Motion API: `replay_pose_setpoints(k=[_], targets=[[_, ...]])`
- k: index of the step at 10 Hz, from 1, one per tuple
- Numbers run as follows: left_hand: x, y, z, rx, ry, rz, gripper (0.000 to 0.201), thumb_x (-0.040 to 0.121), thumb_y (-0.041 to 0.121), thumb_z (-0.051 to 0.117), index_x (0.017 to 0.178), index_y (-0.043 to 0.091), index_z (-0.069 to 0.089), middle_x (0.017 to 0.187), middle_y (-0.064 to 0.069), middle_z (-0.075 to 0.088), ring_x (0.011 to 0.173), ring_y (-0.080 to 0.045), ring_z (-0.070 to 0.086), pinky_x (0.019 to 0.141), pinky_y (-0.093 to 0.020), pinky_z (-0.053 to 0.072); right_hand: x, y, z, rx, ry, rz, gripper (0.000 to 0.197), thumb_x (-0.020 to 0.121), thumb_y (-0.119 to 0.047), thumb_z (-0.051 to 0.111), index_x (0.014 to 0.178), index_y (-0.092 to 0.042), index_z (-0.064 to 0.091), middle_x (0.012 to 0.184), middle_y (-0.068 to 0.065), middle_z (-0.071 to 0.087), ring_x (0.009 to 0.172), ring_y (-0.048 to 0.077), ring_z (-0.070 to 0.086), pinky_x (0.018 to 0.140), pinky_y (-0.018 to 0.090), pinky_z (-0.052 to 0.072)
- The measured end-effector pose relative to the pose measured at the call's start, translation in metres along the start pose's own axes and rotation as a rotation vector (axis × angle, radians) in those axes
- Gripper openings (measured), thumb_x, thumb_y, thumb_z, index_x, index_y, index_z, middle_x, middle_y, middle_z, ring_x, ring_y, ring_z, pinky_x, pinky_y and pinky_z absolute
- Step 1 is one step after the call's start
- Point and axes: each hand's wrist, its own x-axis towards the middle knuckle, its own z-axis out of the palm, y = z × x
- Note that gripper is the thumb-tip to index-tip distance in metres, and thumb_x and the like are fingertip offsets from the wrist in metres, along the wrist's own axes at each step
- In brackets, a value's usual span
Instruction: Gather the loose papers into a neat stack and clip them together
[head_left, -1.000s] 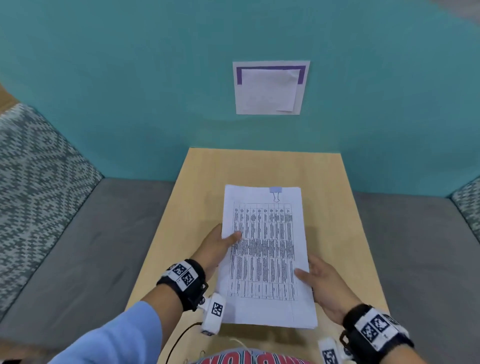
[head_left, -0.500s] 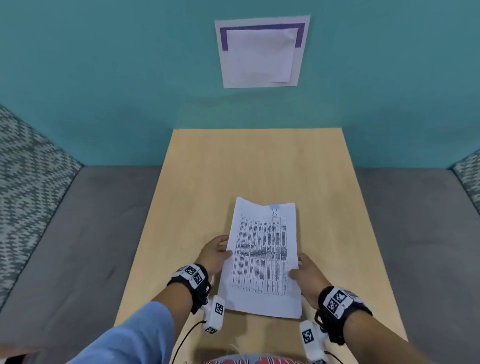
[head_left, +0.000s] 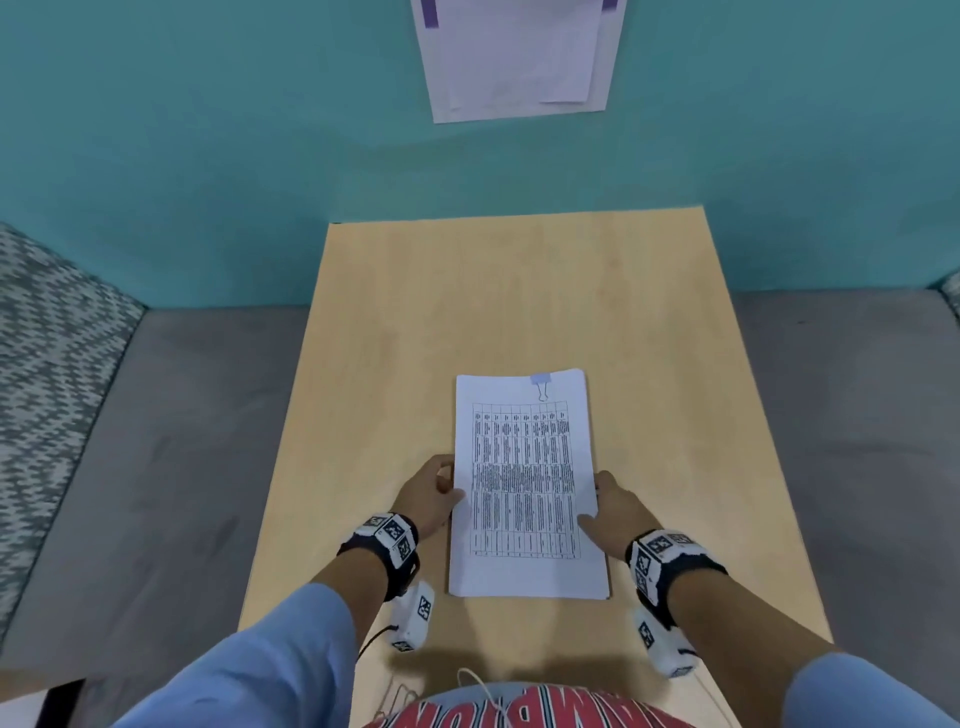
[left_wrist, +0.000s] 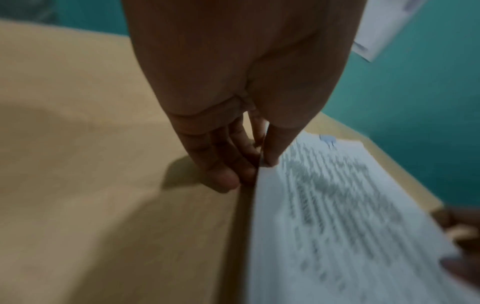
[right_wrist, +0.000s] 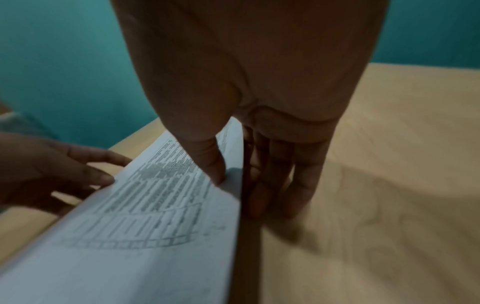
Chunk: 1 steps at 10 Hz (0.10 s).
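**Around the work place**

In front of me I see a light wooden table (head_left: 509, 291), and its far edge touches a teal wall (head_left: 208, 130). A white sheet with a purple border (head_left: 519, 57) hangs on this wall, above the table. A grey seat (head_left: 197, 441) runs on both sides of the table. At the far left there is a cushion with a grey and white pattern (head_left: 47, 364). Another patterned cushion (head_left: 951, 296) shows a little at the right edge.

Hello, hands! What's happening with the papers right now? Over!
Left hand and right hand pinch the paper stack's side edges. Binder clip on top edge. Nothing in the way.
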Motion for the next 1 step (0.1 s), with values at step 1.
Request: replay_pose_setpoints(k=[1], targets=[[-0.0148, -0.0082, -0.0057, 0.172, 0.030, 0.069, 0.055, 0.103, 0.025, 0.066, 0.152, 0.033, 0.044, 0.096, 0.004, 0.066, 0.084, -0.014, 0.062, 0.069, -0.019, 0.045, -0.0065, 0.0082, -0.0110, -0.210, 0.009, -0.007, 0.054, 0.093, -0.052, 0.061, 0.130, -0.015, 0.045, 0.119, 0.004, 0.068, 0.099, 0.022, 0.068, 0.079, 0.035, 0.057]])
